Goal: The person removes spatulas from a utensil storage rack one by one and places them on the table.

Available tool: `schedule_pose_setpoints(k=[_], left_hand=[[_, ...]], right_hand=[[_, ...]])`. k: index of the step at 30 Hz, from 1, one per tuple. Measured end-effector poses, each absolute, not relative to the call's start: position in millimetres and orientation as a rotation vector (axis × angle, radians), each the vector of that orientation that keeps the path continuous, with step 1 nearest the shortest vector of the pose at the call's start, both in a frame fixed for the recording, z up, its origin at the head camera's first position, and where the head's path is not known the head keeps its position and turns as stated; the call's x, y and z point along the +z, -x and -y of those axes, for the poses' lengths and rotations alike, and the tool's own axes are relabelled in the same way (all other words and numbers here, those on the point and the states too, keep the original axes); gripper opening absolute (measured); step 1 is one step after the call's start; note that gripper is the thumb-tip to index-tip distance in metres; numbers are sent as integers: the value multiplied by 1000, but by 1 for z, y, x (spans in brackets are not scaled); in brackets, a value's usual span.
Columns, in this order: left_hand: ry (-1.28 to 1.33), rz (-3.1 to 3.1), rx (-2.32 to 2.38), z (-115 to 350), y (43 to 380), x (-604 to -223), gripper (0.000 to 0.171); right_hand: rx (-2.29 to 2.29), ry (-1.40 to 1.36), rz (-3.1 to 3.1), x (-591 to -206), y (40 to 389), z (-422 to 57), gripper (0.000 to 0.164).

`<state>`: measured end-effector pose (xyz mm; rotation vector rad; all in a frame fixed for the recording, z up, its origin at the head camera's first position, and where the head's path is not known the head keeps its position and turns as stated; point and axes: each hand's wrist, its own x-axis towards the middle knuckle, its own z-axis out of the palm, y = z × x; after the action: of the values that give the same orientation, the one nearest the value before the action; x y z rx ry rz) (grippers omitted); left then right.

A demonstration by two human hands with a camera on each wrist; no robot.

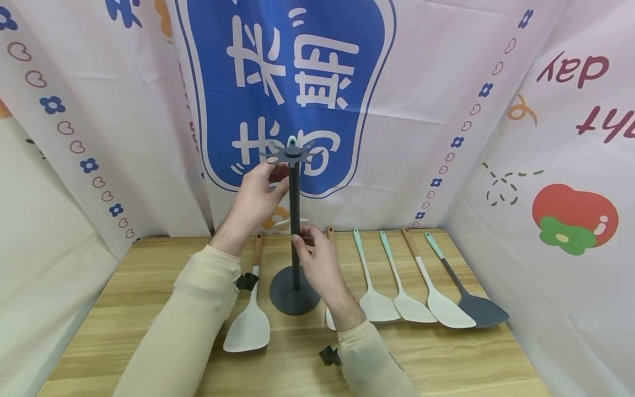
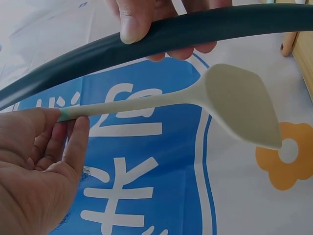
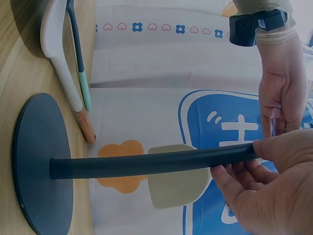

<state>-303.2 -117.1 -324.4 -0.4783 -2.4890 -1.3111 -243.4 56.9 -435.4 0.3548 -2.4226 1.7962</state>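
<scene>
A black utensil stand [image 1: 295, 220] rises upright from a round base, with a ring of hooks [image 1: 292, 155] at its top. Behind the pole, my left hand [image 1: 260, 190] pinches the mint handle of a cream spatula [image 2: 239, 103] between thumb and fingers. That spatula's head points down, and its mint handle end [image 1: 292, 140] shows at the hooks. My right hand [image 1: 319, 259] grips the pole around mid-height, thumb on the near side. In the right wrist view the pole [image 3: 146, 164] partly covers the spatula's head [image 3: 171, 193].
A wooden-handled white spatula [image 1: 249, 328] lies left of the stand. To the right lie several more, including a mint-handled white spatula [image 1: 378, 306] and a dark grey spatula [image 1: 481, 310] at the table's right edge. My right forearm partly hides another wooden-handled spatula [image 1: 331, 232]. A printed curtain [image 1: 397, 165] hangs behind.
</scene>
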Motion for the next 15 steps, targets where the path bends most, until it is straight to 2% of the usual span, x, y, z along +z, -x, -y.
schedule_pose_setpoints(k=[15], left_hand=[[474,2501,-1318,115,306,-323,30]], right_hand=[[1787,-354,2427,-436,245,-57,28]])
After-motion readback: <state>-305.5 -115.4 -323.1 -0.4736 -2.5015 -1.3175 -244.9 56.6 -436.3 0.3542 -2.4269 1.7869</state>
